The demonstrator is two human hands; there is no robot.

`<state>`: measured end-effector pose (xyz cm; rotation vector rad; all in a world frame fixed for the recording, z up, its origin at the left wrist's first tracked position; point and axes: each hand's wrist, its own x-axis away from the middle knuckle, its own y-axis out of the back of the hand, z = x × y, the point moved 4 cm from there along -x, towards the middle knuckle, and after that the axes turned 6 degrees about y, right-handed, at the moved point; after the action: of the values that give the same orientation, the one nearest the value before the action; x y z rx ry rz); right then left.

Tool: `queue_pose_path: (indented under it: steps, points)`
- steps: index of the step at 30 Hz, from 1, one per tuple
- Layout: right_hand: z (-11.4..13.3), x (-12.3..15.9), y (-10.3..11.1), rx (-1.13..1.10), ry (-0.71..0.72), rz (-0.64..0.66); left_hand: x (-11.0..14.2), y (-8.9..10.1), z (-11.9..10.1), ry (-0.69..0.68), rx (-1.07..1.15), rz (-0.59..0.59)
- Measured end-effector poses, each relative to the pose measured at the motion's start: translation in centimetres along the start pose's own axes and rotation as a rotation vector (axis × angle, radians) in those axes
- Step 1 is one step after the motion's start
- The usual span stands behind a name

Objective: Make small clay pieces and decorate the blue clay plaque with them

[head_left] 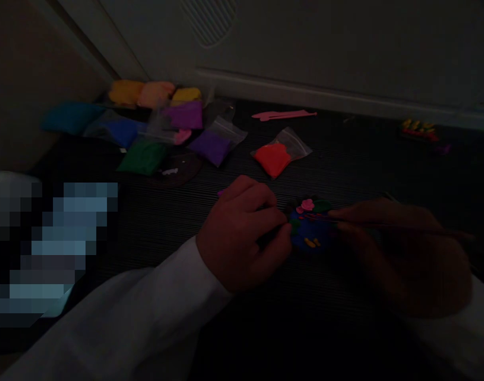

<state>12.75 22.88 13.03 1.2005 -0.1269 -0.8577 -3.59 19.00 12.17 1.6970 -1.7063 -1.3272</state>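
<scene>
A small round blue clay piece lies on the dark striped table, with a pink flower, green leaves and little orange bits on it. My left hand is curled at its left edge, finger and thumb tips gripping the rim. Between thumb and fingers, my right hand pinches a thin reddish clay modelling tool. Its tip reaches over the top of the blue piece, just below the flower, by some small red bits. Whether the tip touches the clay is too dark to tell.
Bags of coloured clay sit at the back left, among them a green bag and a purple bag. A red bag and pink plastic tools lie beyond my hands. A yellow-and-red clay piece is far right; a blurred-out screen left.
</scene>
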Motion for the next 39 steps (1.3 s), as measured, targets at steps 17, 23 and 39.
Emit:
queue_pose_path:
  steps: [17, 23, 39]
  points:
    - [0.63, -0.08, -0.12, 0.061, 0.017, -0.002, -0.03, 0.01, 0.03, 0.007, -0.008, 0.017]
    - [0.46, 0.01, -0.09, 0.074, 0.031, -0.019, -0.02, 0.02, 0.02, -0.005, -0.009, 0.005]
    - [0.51, -0.04, -0.18, 0.081, 0.070, -0.045, -0.02, -0.06, -0.01, 0.009, -0.019, 0.020]
